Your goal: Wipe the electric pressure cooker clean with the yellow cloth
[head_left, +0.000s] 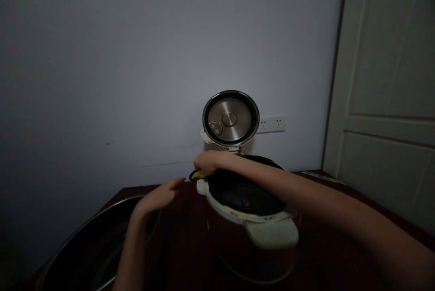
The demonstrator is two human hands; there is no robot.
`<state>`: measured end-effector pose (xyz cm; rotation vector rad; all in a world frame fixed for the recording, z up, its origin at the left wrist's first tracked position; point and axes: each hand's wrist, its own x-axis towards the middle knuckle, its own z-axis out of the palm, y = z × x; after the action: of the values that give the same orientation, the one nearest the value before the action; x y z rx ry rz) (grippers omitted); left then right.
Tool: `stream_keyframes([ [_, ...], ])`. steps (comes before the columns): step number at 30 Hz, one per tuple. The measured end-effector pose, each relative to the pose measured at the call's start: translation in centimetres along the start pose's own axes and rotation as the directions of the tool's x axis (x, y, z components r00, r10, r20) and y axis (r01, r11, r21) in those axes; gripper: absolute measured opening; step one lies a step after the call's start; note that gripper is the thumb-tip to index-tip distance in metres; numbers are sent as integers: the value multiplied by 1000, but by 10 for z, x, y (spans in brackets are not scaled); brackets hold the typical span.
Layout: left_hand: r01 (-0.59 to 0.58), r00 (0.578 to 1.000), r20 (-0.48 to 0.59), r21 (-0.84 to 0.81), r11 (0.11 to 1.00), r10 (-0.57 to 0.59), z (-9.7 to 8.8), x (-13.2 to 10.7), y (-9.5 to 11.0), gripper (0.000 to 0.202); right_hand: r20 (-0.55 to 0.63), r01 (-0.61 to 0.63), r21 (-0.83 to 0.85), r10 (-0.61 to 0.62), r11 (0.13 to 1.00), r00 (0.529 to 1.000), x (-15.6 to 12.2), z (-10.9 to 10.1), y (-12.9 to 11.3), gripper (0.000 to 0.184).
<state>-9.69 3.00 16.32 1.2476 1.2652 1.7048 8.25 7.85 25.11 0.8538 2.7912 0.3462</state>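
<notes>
Right hand (208, 163) pinches a yellow pad (197, 175) on the rim of the white rice cooker (217, 203), hinged steel lid (231, 118) raised for access; the open left hand (157, 196) hovers apart, above a steel basin (102, 207).

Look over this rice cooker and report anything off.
The rice cooker's white rim looks grimy, with dark stains along its front edge and near the handle, in contrast to the clean, shiny steel inside the raised lid.
</notes>
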Motion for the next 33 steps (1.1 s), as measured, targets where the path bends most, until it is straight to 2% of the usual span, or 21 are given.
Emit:
stream_keyframes([
  [1, 35, 999, -5, 8, 999, -35, -1, 2, -1, 32, 0, -12, -16, 12, 1000, 1000, 0, 0, -5, 37],
  [4, 136, 986, 82, 102, 986, -144, 2, 5, 1, 31, -18, -32, -50, 31, 998, 999, -3, 0, -11, 38],
  [8, 89, 984, 131, 238, 967, -122, 10, -4, 15, 32, -74, -27, -7, 26, 1000, 997, -12, -4, 2, 38],
  [11, 25, 973, 216, 237, 971, -78, 10, -19, 26, 29, -175, -60, 50, 68, 997, 982, -18, -7, 20, 43],
  [12, 16, 954, 289, 217, 976, -80, 10, -24, 30, 31, -199, -84, 47, 92, 995, 976, -19, -7, 26, 44],
  [14, 4, 884, 456, 215, 977, -104, 12, -32, 35, 36, -206, -114, -2, 111, 994, 972, -18, -6, 36, 45],
  [16, -33, 822, 554, 279, 960, -133, 17, -35, 38, 36, -178, -110, -89, 93, 990, 980, -15, -3, 41, 42],
  [18, -70, 799, 584, 326, 943, -142, 22, -34, 38, 31, -152, -101, -162, 77, 982, 985, -10, -1, 42, 37],
  [22, -100, 779, 616, 306, 947, -117, 31, -25, 33, 23, -109, -81, -206, 59, 975, 992, 1, 3, 38, 31],
  [28, -202, 749, 657, 345, 917, -82, 31, -20, 32, 21, -66, 1, -161, -11, 987, 998, 16, 17, 39, 32],
  [31, -253, 733, 677, 356, 900, -62, 32, -22, 32, 22, -33, 13, -120, -17, 993, 999, 18, 16, 37, 32],
  [33, -235, 737, 673, 340, 911, -61, 33, -23, 32, 21, -12, 19, -103, -21, 994, 1000, 16, 12, 28, 31],
])
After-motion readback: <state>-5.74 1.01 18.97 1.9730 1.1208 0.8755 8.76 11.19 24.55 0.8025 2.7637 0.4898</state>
